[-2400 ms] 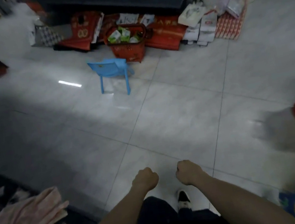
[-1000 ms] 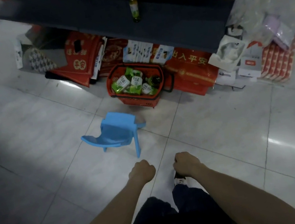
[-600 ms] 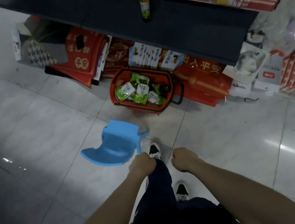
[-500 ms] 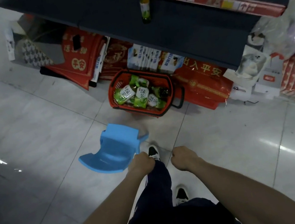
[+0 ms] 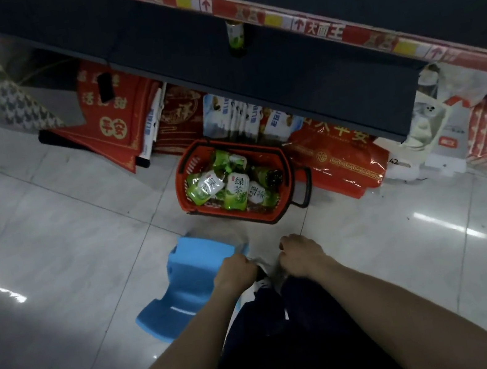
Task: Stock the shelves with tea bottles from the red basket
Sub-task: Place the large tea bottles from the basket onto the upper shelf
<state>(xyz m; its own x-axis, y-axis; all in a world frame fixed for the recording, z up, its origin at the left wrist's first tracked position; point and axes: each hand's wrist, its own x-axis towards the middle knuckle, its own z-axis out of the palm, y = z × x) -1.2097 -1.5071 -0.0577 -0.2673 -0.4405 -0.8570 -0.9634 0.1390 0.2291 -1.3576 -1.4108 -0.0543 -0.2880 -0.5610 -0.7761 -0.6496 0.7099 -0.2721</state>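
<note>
Blue plastic of a small child's chair [image 5: 187, 278] fills the floor at lower left, tipped towards the camera. Just over its right edge hangs the left hand [image 5: 235, 272], fingers curled into a fist with nothing visible in it; whether the knuckles touch the chair I cannot tell. Straight ahead of both fists, apart from them across a strip of bare tile, stands the red basket [image 5: 181, 192], and in it the tea bottles [image 5: 236, 187] lie on their sides in a jumble, green-and-white labels up, one dark cap pointing right. The right hand [image 5: 302, 255] is fisted and empty too. It sits about as near the basket as the left, so either could reach forward and down, though the right has the clearer path, the chair being on the other side. Above the basket a dark shelf [image 5: 299, 83] holds one upright bottle [image 5: 236, 37], its top cut off by the price strip [image 5: 272, 21]. How many bottles lie beneath the top layer is hidden, and the basket's far rim tucks under the shelf edge
</note>
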